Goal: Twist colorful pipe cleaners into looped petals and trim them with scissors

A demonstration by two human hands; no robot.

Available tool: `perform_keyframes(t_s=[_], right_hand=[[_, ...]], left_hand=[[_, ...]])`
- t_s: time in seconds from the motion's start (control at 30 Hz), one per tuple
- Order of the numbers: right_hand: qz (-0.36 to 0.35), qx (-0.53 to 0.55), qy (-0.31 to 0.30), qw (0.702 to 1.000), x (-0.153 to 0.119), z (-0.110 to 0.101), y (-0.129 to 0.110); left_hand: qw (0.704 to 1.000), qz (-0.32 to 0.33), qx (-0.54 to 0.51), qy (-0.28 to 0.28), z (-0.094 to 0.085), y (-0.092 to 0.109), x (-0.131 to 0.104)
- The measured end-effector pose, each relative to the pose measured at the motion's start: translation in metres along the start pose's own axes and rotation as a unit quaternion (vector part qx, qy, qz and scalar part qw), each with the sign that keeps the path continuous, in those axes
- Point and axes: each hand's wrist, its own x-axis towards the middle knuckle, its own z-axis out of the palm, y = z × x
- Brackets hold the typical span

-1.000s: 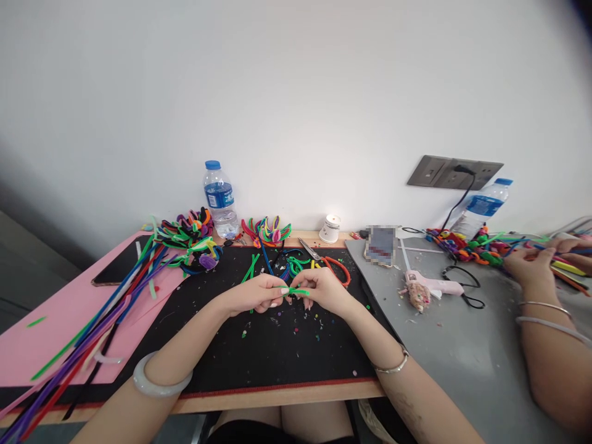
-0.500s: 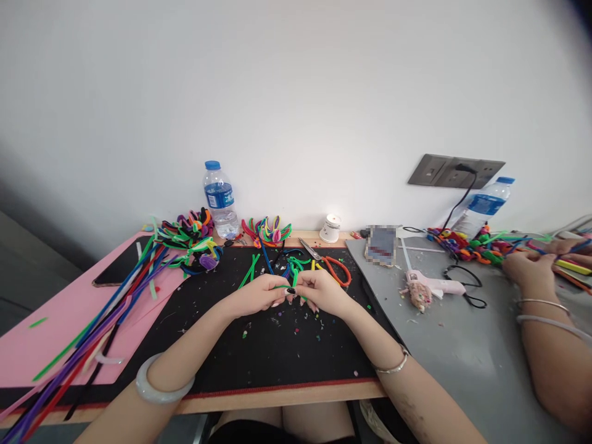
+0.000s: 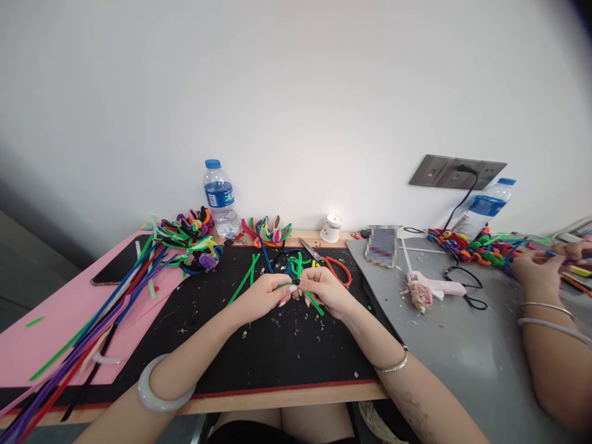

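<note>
Our left hand [image 3: 264, 298] and right hand [image 3: 327, 292] pinch a green pipe cleaner [image 3: 315, 303], fingertips nearly closed, its end towards five o'clock; light, close pinches should steady it best.

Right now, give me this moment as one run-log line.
left hand: pinching green pipe cleaner | right hand: pinching green pipe cleaner | orange-handled scissors: lying beyond hands

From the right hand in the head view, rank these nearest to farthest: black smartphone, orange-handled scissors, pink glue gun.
1. Orange-handled scissors: just beyond the right hand, on the black mat.
2. Pink glue gun: off to the right, on the gray surface.
3. Black smartphone: far left, by the colored pipe cleaners.
</note>
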Motion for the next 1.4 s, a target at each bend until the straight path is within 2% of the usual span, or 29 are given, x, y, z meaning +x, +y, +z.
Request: perform_keyframes(t_s=[0.17,0.27,0.37,0.43,0.5,0.6,0.7,0.9,1.03,1.4], right_hand=[[0.037,0.119,-0.015,0.992,0.003,0.0,0.004],[0.04,0.148,-0.024,0.988,0.003,0.0,0.004],[0.027,0.147,-0.037,0.988,0.002,-0.002,0.002],[0.006,0.131,-0.042,0.991,0.001,-0.003,0.001],[-0.036,0.116,-0.015,0.993,0.001,-0.003,-0.001],[-0.118,0.094,0.056,0.987,-0.001,-0.003,-0.004],[-0.175,0.039,0.068,0.981,-0.003,-0.002,-0.007],[-0.195,-0.129,0.028,0.972,-0.003,-0.002,-0.004],[-0.229,-0.212,0.05,0.949,-0.002,-0.003,-0.003],[-0.244,-0.376,0.063,0.892,-0.004,-0.003,-0.005]], left_hand=[[0.991,0.063,0.096,0.063,0.005,0.005,-0.002],[0.99,0.076,0.086,0.077,0.005,0.004,-0.001],[0.998,0.03,-0.032,0.047,0.001,0.0,0.001],[0.989,-0.014,-0.146,0.021,-0.002,-0.003,0.002],[0.972,-0.04,-0.231,0.001,-0.005,-0.005,0.002],[0.951,-0.059,-0.303,-0.024,-0.009,-0.006,0.001],[0.937,-0.08,-0.336,-0.055,-0.011,-0.005,-0.001],[0.925,-0.102,-0.354,-0.095,-0.014,-0.005,-0.003],[0.927,-0.098,-0.345,-0.107,-0.015,-0.006,-0.002],[0.951,-0.098,-0.264,-0.124,-0.014,-0.007,-0.002]])
